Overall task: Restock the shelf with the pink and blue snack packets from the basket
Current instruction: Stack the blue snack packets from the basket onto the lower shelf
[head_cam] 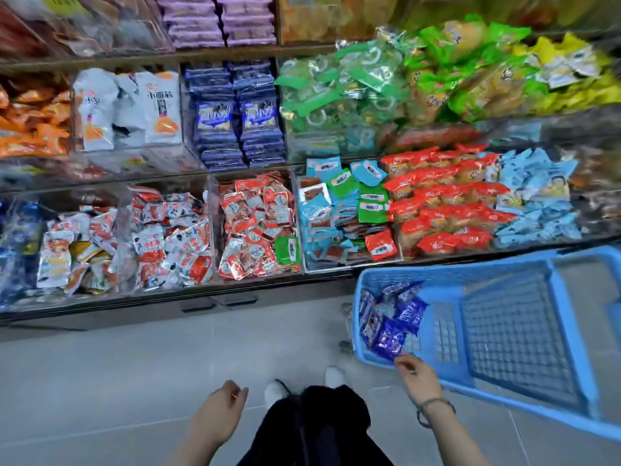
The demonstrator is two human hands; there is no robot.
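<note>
A light blue plastic basket (510,391) stands on the floor at the right. Several dark blue snack packets (391,324) lie piled in its left end. My right hand (418,373) reaches over the basket's near rim, its fingertips touching the lowest blue packet; whether it grips the packet I cannot tell. My left hand (220,413) hangs low at the left, fingers loosely curled, holding nothing. On the middle shelf stand two stacks of matching blue packets (237,119). Purple-pink packets (218,20) fill a bin on the top shelf.
Shelves (215,290) of clear bins hold red, white, green, orange and light blue snacks across the upper view. Grey tiled floor (100,381) lies between me and the shelf base. My dark trousers and white shoes (275,393) show at the bottom centre.
</note>
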